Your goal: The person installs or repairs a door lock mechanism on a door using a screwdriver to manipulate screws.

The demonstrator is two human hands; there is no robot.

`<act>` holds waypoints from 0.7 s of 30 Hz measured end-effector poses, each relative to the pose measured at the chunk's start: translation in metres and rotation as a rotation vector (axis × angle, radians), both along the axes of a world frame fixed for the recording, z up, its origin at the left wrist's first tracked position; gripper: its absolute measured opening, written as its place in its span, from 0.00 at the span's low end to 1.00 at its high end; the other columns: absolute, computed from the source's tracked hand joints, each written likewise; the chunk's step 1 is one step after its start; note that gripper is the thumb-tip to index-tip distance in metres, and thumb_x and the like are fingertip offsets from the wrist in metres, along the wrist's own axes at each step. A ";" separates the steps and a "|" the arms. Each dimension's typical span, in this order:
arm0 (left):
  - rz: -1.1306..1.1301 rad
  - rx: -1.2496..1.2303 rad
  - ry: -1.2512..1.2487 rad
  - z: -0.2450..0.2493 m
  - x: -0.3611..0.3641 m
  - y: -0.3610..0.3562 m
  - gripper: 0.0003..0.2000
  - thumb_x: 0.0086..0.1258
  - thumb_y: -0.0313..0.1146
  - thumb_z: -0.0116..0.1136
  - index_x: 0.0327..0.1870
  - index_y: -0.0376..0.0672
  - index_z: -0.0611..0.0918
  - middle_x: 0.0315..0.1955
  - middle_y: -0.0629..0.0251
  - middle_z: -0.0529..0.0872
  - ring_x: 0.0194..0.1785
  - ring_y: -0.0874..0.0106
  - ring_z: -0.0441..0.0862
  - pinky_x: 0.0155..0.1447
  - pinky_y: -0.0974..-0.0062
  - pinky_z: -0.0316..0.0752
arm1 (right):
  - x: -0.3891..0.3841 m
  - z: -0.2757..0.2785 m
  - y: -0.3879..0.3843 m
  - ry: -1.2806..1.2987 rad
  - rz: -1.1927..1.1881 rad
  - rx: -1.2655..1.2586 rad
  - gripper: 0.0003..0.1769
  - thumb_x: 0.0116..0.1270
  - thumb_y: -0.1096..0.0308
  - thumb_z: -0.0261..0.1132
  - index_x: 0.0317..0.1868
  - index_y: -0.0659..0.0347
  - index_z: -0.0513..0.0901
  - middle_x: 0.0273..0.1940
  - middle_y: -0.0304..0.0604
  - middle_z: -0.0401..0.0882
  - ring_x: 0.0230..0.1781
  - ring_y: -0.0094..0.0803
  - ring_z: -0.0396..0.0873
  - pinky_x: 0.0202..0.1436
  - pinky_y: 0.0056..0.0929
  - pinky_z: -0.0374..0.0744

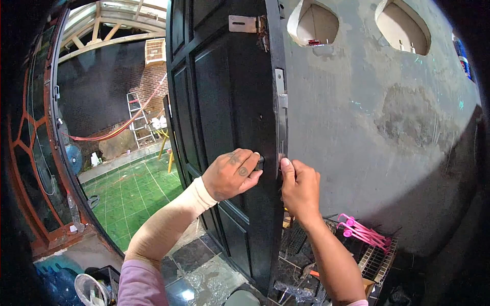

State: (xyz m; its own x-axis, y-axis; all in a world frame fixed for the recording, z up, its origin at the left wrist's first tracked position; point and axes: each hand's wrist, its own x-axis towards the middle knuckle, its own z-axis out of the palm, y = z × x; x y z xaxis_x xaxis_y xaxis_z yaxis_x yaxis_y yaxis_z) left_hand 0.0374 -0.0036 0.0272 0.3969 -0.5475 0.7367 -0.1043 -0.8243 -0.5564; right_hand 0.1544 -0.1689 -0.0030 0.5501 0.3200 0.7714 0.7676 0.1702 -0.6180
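Note:
A black panelled door [224,102] stands ajar, its narrow edge turned towards me. My left hand [232,173] grips a small dark part [260,162] on the door's face next to the edge, at lock height. My right hand [300,186] rests on the door's edge with the thumb pressed against the metal lock plate [281,127]; whether it holds anything is hidden. A metal latch bracket [244,23] sits near the top of the door.
A grey plastered wall [377,117] with two arched niches rises right of the door. Pink plastic hangers [360,230] and wire racks lie on the floor below. Beyond the door: green tiled floor [135,191], a ladder [137,117], a red hammock, a fan.

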 end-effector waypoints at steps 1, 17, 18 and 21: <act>0.003 -0.027 0.029 0.000 0.000 0.001 0.21 0.56 0.29 0.73 0.50 0.31 0.79 0.42 0.52 0.83 0.42 0.56 0.86 0.42 0.65 0.84 | 0.003 -0.003 0.001 0.048 0.034 -0.020 0.21 0.77 0.63 0.61 0.28 0.71 0.77 0.21 0.61 0.73 0.18 0.52 0.71 0.27 0.42 0.71; -0.030 0.002 -0.036 -0.004 0.003 0.004 0.23 0.55 0.28 0.74 0.51 0.31 0.79 0.42 0.53 0.82 0.40 0.58 0.85 0.39 0.67 0.84 | 0.023 -0.005 -0.107 0.093 0.458 0.708 0.10 0.72 0.82 0.56 0.50 0.63 0.68 0.44 0.45 0.75 0.51 0.37 0.79 0.71 0.50 0.73; -0.029 0.003 -0.037 -0.004 0.003 0.004 0.23 0.55 0.28 0.74 0.51 0.31 0.79 0.42 0.53 0.82 0.40 0.58 0.85 0.39 0.67 0.84 | 0.023 -0.007 -0.108 0.055 0.447 0.769 0.10 0.72 0.82 0.56 0.49 0.63 0.68 0.44 0.44 0.73 0.51 0.37 0.78 0.71 0.51 0.74; -0.027 0.003 -0.036 -0.004 0.002 0.003 0.23 0.55 0.29 0.73 0.51 0.32 0.79 0.42 0.53 0.81 0.40 0.58 0.85 0.39 0.67 0.84 | 0.027 -0.016 -0.104 -0.084 0.423 0.892 0.10 0.71 0.83 0.56 0.45 0.60 0.65 0.44 0.42 0.65 0.53 0.37 0.76 0.70 0.57 0.75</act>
State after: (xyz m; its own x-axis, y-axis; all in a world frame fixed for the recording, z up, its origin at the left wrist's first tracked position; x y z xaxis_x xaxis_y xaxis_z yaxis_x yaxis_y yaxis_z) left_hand 0.0396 -0.0005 0.0237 0.3549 -0.5602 0.7485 -0.1068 -0.8196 -0.5628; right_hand 0.1811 -0.2724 -0.0186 0.4567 -0.2396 0.8567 0.5719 0.8167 -0.0765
